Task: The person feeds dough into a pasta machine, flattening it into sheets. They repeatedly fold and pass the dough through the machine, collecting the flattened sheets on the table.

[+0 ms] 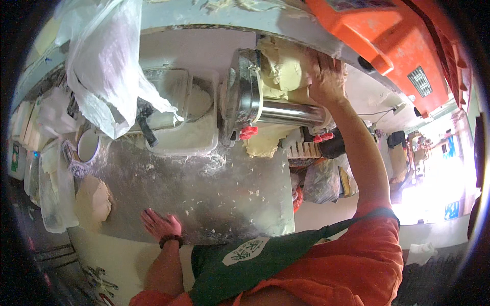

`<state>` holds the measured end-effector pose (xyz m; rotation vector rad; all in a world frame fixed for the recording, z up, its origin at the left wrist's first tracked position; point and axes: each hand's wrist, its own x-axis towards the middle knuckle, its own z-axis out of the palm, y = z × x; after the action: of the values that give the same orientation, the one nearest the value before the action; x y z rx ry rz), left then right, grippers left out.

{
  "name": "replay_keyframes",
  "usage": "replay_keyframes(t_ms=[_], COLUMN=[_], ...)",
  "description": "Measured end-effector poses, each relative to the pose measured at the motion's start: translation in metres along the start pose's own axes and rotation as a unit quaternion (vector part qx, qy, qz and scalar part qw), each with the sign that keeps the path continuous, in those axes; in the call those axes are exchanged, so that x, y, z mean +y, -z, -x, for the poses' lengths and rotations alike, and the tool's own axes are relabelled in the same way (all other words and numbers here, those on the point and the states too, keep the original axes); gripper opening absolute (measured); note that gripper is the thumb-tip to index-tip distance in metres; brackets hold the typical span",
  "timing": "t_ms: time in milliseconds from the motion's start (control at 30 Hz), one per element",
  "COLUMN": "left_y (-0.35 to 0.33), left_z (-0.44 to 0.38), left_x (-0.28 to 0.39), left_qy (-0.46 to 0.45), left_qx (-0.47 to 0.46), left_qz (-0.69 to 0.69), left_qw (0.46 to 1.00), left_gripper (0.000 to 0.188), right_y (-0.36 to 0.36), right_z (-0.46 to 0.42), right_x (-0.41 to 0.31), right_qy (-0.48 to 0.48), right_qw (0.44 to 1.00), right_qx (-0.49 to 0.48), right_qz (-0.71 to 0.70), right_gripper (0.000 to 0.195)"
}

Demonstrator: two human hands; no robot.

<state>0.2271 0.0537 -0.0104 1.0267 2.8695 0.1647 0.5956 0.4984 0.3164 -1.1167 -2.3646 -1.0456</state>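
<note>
My right hand [328,78] rests on a thick mass of pale dough [287,67] at the top of a dough roller machine. Beneath that dough runs the machine's shiny metal roller [293,112], with red knobs [249,132] below it. A flattened sheet of dough [262,143] hangs out under the roller onto the metal table [191,191]. On the table's near edge lies my left hand [162,225], palm down, fingers apart, holding nothing; a dark beaded bracelet circles its wrist. To its left sits another dough piece [100,201].
A white plastic bag [107,61] hangs at upper left, before a bin of flour [182,141]. A white cup [89,145] and plastic containers [57,187] stand at the left. An orange machine housing [398,49] is at upper right. Bagged goods [323,179] lie beyond the table's right edge.
</note>
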Motion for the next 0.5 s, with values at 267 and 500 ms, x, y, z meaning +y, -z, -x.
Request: replay_keyframes(t_ms=[267,500], left_y=[0.006,0.008], left_z=[-0.005,-0.007], left_x=[0.006,0.005], left_qy=[0.005,-0.025], left_qx=[-0.022,0.017], left_qz=[-0.009,-0.005], left_qw=[1.0,1.0], left_gripper=[0.079,0.082], right_y=[0.032,-0.028], right_z=[-0.088,-0.155], right_x=[0.047,0.043], right_qy=[-0.046,-0.065], right_qw=[0.99,0.991], right_qx=[-0.117,-0.093], right_qz=[-0.065,-0.066], right_gripper=[0.06,0.055])
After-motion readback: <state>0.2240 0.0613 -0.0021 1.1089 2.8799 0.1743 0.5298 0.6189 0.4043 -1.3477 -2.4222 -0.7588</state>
